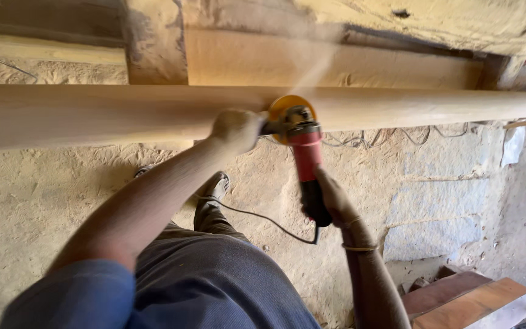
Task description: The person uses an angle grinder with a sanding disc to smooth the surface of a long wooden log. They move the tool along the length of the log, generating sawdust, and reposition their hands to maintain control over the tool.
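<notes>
Sawdust streams up and away from the angle grinder (302, 143) at the centre of the frame, where its yellow-guarded disc meets the long wooden beam (92, 113) running straight across the upper half of the picture. My left hand (235, 129) is clenched around the grinder's side handle, just left of the disc, dusted pale. My right hand (331, 198) grips the black rear of the red body, fingers wrapped fully round, a band on the wrist just below it. The black power cord (257, 216) trails from the tail of the tool toward my legs, across the sandy floor (31, 201). I judge the grinder a dense, stiff tool that wants to twist under load, so the two-point hold, side handle plus rear grip, looks like the right way to take it. The beam reads as heavy and rigid, smooth along its worked face and unlikely to shift under the tool. Stacked reddish wooden boards (464, 298) lie at the lower right, well apart from the work, and loose wires (360, 141) hang just under the beam, right of the grinder.
</notes>
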